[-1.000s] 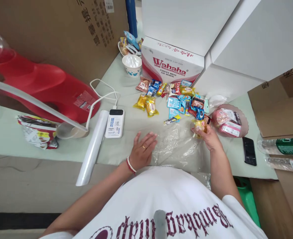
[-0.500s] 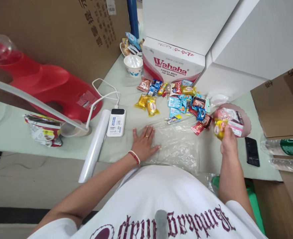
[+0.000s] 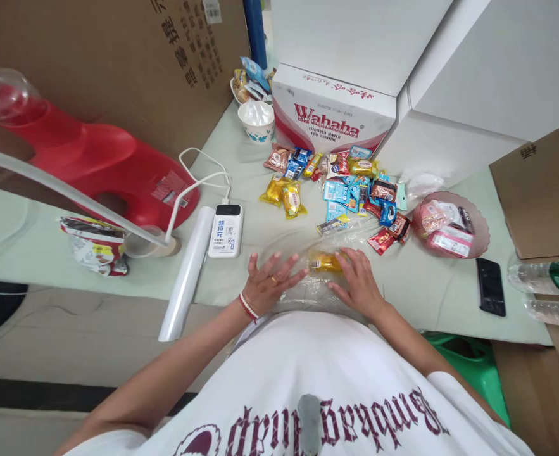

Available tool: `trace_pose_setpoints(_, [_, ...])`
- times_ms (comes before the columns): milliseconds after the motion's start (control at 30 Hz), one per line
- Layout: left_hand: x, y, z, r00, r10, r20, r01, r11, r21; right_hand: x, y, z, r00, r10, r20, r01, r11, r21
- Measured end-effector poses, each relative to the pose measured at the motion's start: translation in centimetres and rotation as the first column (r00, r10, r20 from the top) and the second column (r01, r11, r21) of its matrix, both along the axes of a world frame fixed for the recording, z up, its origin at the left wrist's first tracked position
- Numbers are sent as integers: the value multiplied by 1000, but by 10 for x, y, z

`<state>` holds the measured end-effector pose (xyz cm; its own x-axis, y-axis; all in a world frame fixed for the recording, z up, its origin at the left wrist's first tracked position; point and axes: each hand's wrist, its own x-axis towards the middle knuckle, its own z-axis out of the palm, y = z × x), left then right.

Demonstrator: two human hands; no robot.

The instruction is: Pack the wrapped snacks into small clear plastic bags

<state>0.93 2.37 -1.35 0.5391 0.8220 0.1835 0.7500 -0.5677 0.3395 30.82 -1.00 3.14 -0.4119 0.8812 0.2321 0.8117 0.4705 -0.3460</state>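
A yellow-wrapped snack (image 3: 325, 261) lies on a sheet of clear plastic film (image 3: 307, 294) at the front of the table. My left hand (image 3: 270, 278) is to its left, open, fingers spread over the film and close to the wrapper's end. On the other side, my right hand (image 3: 359, 284) has its fingers apart, the tips at the wrapper's right end. Beyond the film is a loose pile of small packaged snacks (image 3: 339, 190), with two yellow packets (image 3: 283, 195) at its left. A pink bowl (image 3: 481, 231) holding several packets stands to the right.
A power bank (image 3: 225, 234) with a white cable and a white roll (image 3: 184, 278) lie to the left. Further left are a red plastic object (image 3: 118, 164) and a plastic cup (image 3: 137, 244). A Wahaha box (image 3: 336, 117) stands behind; a phone (image 3: 491, 288) lies at the right.
My right hand has come left from the pink bowl, and the yellow-wrapped snack now lies on the film between my hands. My left hand stays near the film, its fingers now angled toward the snack.
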Motion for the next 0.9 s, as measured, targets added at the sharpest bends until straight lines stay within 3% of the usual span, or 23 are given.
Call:
trace_pose_setpoints(100, [-3, 6, 5, 998, -62, -8, 62, 997, -40, 29, -34, -2, 992, 112, -61, -115, 992, -46])
trace_pose_setpoints(233, [8, 21, 23, 979, 201, -30, -203, 975, -95, 42, -56, -14, 995, 75, -60, -83, 987, -138])
trace_pose_setpoints(333, [14, 31, 31, 935, 354, -30, -354, 925, -136, 40, -46, -10, 978, 1, -207, -30, 990, -138])
trace_pose_setpoints(433, [12, 44, 29, 894, 446, -31, -444, 878, -179, 39, -21, 9, 926, -91, -367, 6, 974, -226])
trace_pose_setpoints(533, [1, 56, 25, 889, 458, 7, -445, 869, -216, 40, 13, 20, 863, -302, -404, 106, 892, -440])
trace_pose_setpoints(633, [-13, 54, 26, 939, 336, 73, -330, 940, -84, 39, 49, 17, 789, -512, -338, 182, 722, -667])
trace_pose_setpoints(700, [-17, 41, 29, 989, 114, 90, -119, 992, 53, 38, 67, 10, 777, -563, -282, 205, 649, -733])
trace_pose_setpoints(800, [-12, 15, 27, 981, -192, 30, 187, 974, 126, 35, 81, 3, 789, -570, -230, 213, 605, -767])
trace_pose_setpoints(900, [9, -1, 19, 966, -260, -18, 260, 965, 35, 34, 83, 1, 787, -573, -229, 201, 589, -783])
